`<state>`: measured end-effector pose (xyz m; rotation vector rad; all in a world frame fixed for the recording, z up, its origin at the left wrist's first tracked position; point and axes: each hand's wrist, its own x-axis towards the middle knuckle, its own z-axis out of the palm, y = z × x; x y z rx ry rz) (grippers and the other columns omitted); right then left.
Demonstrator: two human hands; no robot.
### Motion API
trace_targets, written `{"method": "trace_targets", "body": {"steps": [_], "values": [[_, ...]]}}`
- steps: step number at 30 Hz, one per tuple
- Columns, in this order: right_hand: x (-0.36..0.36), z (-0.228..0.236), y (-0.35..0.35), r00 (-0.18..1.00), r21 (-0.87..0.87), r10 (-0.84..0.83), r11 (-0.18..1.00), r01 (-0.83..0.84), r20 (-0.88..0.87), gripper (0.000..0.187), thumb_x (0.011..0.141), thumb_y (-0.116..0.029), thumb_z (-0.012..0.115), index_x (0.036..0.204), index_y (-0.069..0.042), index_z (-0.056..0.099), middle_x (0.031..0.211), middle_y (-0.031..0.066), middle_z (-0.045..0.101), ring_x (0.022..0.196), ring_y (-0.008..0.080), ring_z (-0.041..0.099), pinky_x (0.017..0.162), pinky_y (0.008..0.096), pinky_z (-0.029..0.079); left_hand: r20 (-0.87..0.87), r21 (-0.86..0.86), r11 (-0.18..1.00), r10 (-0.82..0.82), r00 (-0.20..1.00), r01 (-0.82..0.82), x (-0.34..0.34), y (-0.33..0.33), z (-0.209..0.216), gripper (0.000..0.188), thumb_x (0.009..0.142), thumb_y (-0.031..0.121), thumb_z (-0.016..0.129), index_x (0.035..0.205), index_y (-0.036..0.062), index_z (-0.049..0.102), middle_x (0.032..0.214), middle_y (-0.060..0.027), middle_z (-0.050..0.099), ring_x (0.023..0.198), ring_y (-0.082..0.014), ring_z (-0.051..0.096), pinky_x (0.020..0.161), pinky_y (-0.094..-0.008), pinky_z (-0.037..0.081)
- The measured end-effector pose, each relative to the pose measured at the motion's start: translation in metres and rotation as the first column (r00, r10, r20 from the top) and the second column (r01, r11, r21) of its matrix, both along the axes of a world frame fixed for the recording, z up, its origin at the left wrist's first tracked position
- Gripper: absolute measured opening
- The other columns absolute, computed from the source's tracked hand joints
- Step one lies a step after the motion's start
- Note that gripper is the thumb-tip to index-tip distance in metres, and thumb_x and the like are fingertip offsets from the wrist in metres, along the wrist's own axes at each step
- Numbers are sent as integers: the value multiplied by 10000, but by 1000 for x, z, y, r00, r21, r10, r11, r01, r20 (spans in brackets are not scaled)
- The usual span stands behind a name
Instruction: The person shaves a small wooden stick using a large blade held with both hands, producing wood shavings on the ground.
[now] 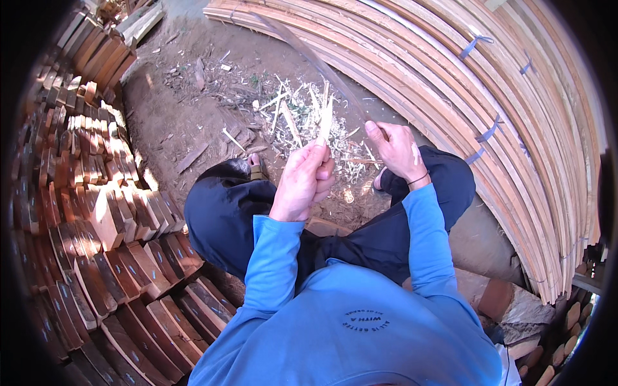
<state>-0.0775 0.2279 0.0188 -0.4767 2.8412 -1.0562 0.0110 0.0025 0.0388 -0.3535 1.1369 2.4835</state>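
Dark, long and narrow, a blade-like tool [308, 51] slants far and left from the bare right hand [398, 153], whose fingers curl around its near end. To the left of that grip, the bare left hand [302, 177] pinches a short, pale split-wood strip [327, 122] that points far, leaning slightly right, its free tip near the tool's line; whether they touch is unclear.

A brown dirt floor [158, 138] lies between stacked short wooden boards [96, 286] on the left and long wooden strips [425, 80], bound with blue ties [472, 46], on the right; sunlight [107, 219] dapples the boards.
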Motion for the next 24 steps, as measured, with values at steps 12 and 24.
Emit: {"method": "trace_targets", "body": {"steps": [12, 24], "values": [[42, 25, 26, 976, -84, 193, 979, -185, 104, 604, 1038, -527, 616, 840, 35, 713, 587, 226, 550, 556, 396, 597, 564, 451, 450, 28, 198, 979, 49, 998, -53, -6, -7, -6, 340, 1144, 425, 463, 933, 160, 463, 674, 100, 289, 499, -8, 185, 403, -225, 109], [10, 10, 20, 992, 31, -72, 997, 69, 104, 663, 1065, -547, 549, 759, 35, 637, 586, 218, 520, 557, 368, 570, 604, 484, 435, -68, 172, 971, -154, 986, 163, 1, -1, 13, 358, 1142, 437, 471, 903, 172, 440, 673, 98, 323, 491, 11, 194, 401, -209, 114]]}}
